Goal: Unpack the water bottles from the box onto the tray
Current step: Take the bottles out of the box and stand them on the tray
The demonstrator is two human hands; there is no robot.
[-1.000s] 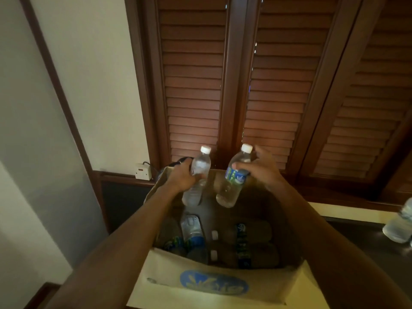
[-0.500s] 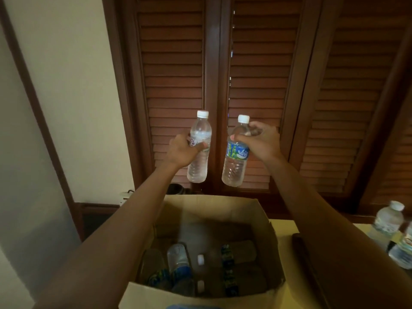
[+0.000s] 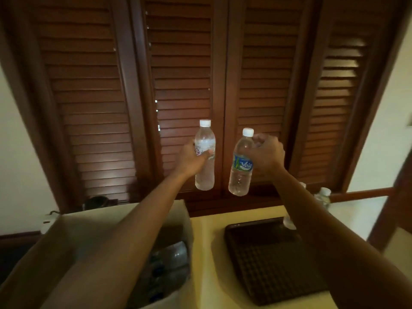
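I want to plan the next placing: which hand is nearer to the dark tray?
The right hand: it is raised above the tray's far edge. The left hand is farther left, above the box.

The left forearm [image 3: 133,237] hides much of the box [image 3: 73,233]; the bottles inside [image 3: 171,262] are blurred (count unclear). The right forearm [image 3: 330,237] covers the tray's [image 3: 267,259] far corner and most of one bottle behind it [image 3: 323,197].

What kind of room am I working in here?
Probably a hotel or guest room: dark louvred wooden doors, a woven serving tray on a counter, and a box of bottled water.
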